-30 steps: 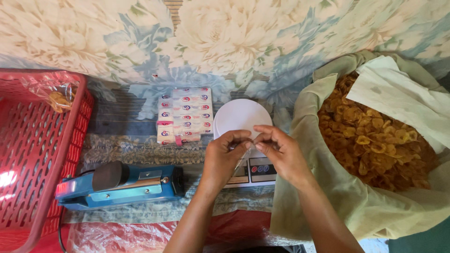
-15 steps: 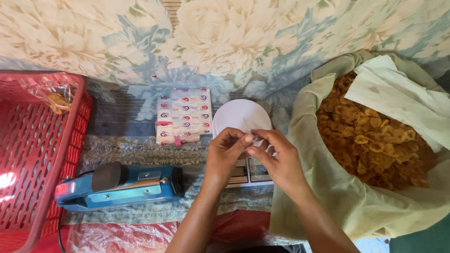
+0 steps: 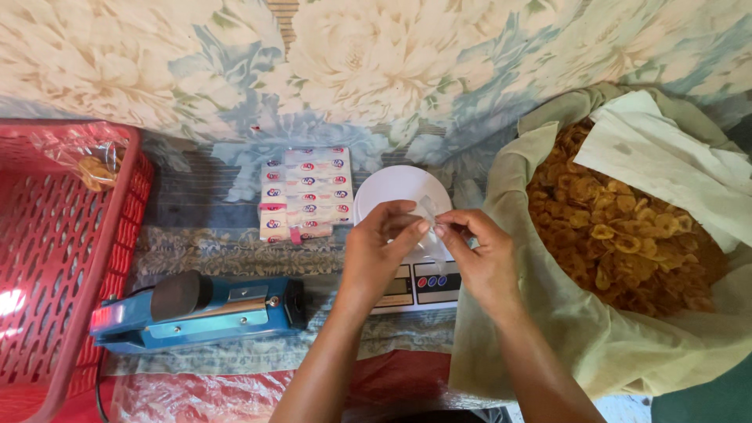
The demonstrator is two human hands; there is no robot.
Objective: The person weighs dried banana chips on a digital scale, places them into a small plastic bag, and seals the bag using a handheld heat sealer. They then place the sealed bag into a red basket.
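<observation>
My left hand (image 3: 377, 252) and my right hand (image 3: 479, 258) meet over a small digital scale (image 3: 417, 283) with a round white pan (image 3: 392, 188). Both pinch a small clear plastic bag (image 3: 429, 213) between thumb and fingers, its top edge pulled between the two hands. To the right stands a big cloth sack (image 3: 548, 337) filled with yellow fried chips (image 3: 619, 235). My right wrist lies against the sack's folded rim.
A blue bag sealer (image 3: 200, 312) lies at the front left. A stack of small printed packets (image 3: 305, 193) sits behind it. A red plastic basket (image 3: 55, 258) holding one filled bag (image 3: 90, 160) stands far left. White paper (image 3: 666, 168) lines the sack.
Both hands have shifted slightly and the fingertips now pull the clear bag's edge a little higher over the scale pan. Nothing else has moved.
</observation>
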